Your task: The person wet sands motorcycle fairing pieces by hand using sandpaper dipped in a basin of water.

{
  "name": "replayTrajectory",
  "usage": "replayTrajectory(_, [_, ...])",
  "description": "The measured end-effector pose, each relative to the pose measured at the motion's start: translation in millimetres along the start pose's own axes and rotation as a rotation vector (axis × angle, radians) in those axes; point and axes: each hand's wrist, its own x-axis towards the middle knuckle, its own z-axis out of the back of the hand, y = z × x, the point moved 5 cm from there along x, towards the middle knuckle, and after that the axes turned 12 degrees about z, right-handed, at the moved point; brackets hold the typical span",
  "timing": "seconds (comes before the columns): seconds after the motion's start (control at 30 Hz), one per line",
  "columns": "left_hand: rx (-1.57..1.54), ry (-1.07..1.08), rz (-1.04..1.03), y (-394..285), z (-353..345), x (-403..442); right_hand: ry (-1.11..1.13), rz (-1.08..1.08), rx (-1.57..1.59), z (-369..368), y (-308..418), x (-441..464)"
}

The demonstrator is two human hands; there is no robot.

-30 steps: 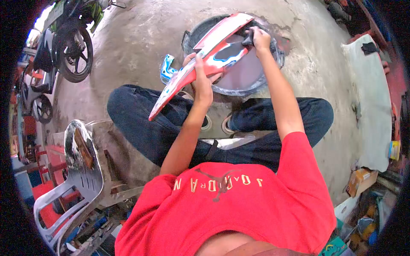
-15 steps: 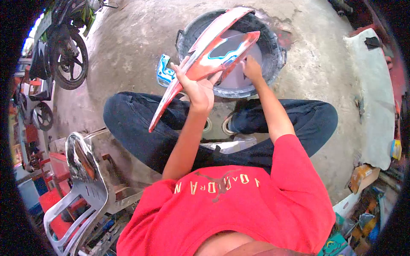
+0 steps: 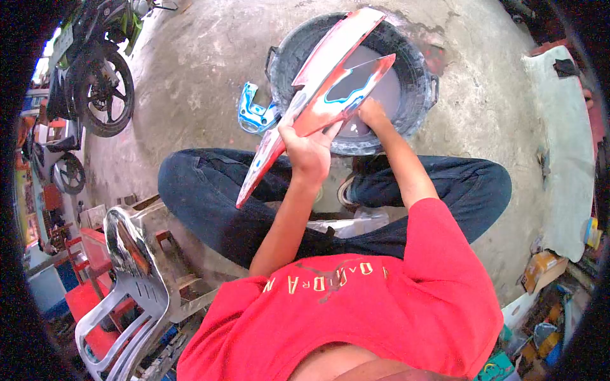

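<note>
My left hand (image 3: 308,152) grips a long red and white panel (image 3: 318,105) with blue-edged patches; the panel slants up over a black basin (image 3: 416,117), its narrow tip near my left knee. Cloudy greyish water (image 3: 384,86) lies in the basin. My right hand (image 3: 372,113) is low over the water, beside the panel's lower edge, its fingers largely hidden, and what it holds, if anything, cannot be made out. A smaller blue and white piece (image 3: 254,111) rests on the floor left of the basin.
Motorcycles (image 3: 105,89) stand at the upper left. A grey plastic chair (image 3: 143,279) is at the lower left. Along the right side lies a pale panel (image 3: 562,152), with a cardboard box (image 3: 542,270) below it. My bent legs (image 3: 438,187) flank the near side of the basin.
My right hand has left the panel's upper part, where it held a dark item, and come down to the water. The panel has shifted slightly, still in my left hand.
</note>
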Motion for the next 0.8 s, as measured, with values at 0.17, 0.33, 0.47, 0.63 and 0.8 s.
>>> replayTrajectory(0.17, [-0.099, -0.016, 0.102, 1, 5, 6, 0.016, 0.139, 0.417, -64, -18, 30])
replayTrajectory(0.33, [-0.134, -0.018, 0.128, 2, 5, 8, -0.046, -0.205, 0.138, -21, -13, 4])
replayTrajectory(0.47, [-0.134, -0.023, 0.101, -2, -6, 3, -0.044, -0.196, 0.253, -30, -31, 13])
replayTrajectory(0.63, [-0.14, -0.011, 0.075, -1, -9, 6, 0.034, -0.046, 0.494, 38, -38, 2])
replayTrajectory(0.8, [-0.061, -0.024, 0.058, 1, -15, 3, -0.279, -0.301, 0.646, 144, -58, -25])
